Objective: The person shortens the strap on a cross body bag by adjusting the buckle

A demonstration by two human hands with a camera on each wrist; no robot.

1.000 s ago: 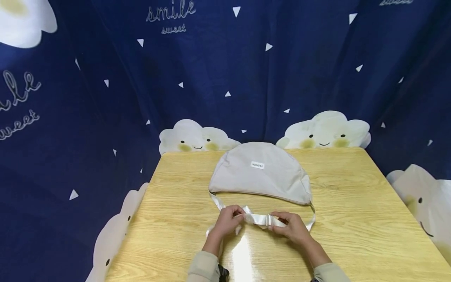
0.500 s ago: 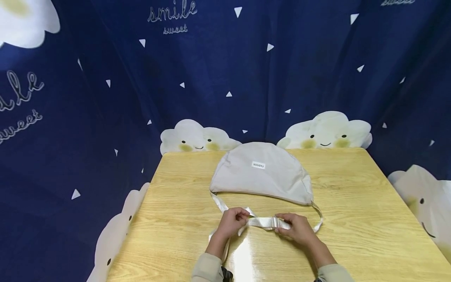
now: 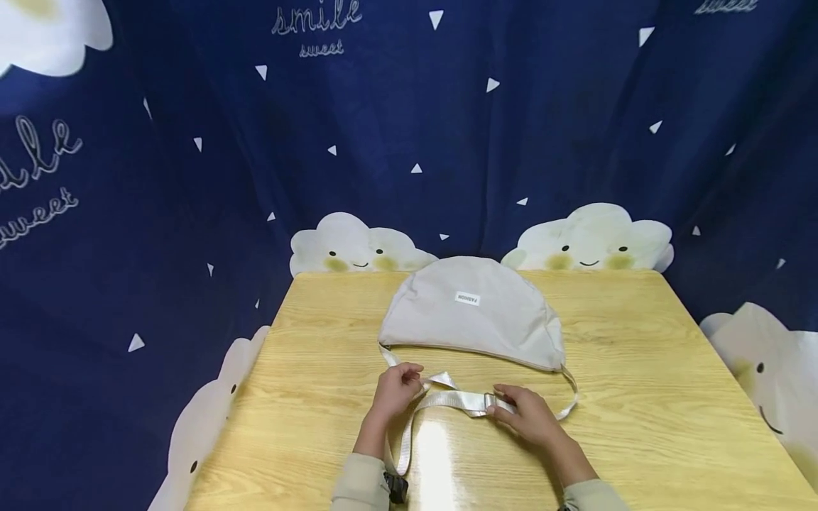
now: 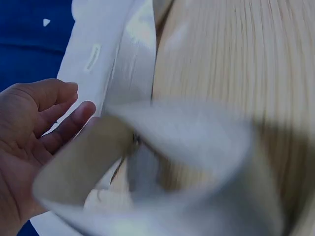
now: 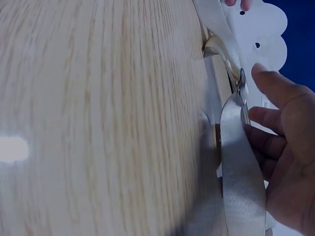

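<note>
A pale beige half-moon bag (image 3: 473,323) with a small "FASHION" label lies flat on the table. Its whitish strap (image 3: 450,399) winds across the wood in front of it, twisted in places. At the strap's slider buckle (image 3: 489,402), my right hand (image 3: 535,419) pinches lightly; in the right wrist view the fingers sit behind the strap (image 5: 242,172), just beside the metal buckle (image 5: 241,82). My left hand (image 3: 395,392) hovers left of the strap with loosely bent fingers and nothing between them. A blurred strap loop (image 4: 197,132) crosses close before the left wrist camera.
The wooden table (image 3: 639,369) stands before a dark blue curtain (image 3: 383,106) printed with triangles and clouds. A white cloud shape (image 3: 594,238) rises behind the far edge. A dark band (image 3: 396,488) is on the left wrist.
My left hand has let go of the strap and moved left. The freed strap now hangs in a curve toward the near side. My right hand stays at the buckle, shifted slightly left.
</note>
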